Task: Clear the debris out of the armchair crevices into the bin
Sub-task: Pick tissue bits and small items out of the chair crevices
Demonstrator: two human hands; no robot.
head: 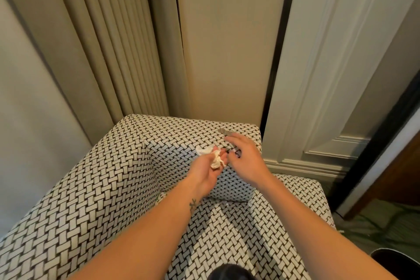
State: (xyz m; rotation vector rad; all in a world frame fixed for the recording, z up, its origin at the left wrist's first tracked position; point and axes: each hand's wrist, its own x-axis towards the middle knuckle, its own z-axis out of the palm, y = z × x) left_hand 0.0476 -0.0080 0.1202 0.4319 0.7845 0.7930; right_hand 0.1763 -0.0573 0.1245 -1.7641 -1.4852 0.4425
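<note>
The armchair (109, 188) is covered in black-and-white woven-pattern fabric. My left hand (204, 173) is turned palm up in front of the chair's backrest and holds crumpled white tissue (216, 159) between thumb and fingers. My right hand (243, 157) hovers palm down over the top of the backrest, right beside the left fingertips. Its fingers reach toward a small silvery object (221, 130) lying on the backrest top; nothing shows in its grasp. The dark rim of a bin (395, 261) peeks in at the lower right, on the floor.
Beige curtains (118, 41) and a wall panel rise behind the chair. A white panelled door (329, 75) with a skirting board stands to the right. Green patterned carpet (375, 229) lies between chair and bin. The seat cushion (238, 234) lies below my forearms.
</note>
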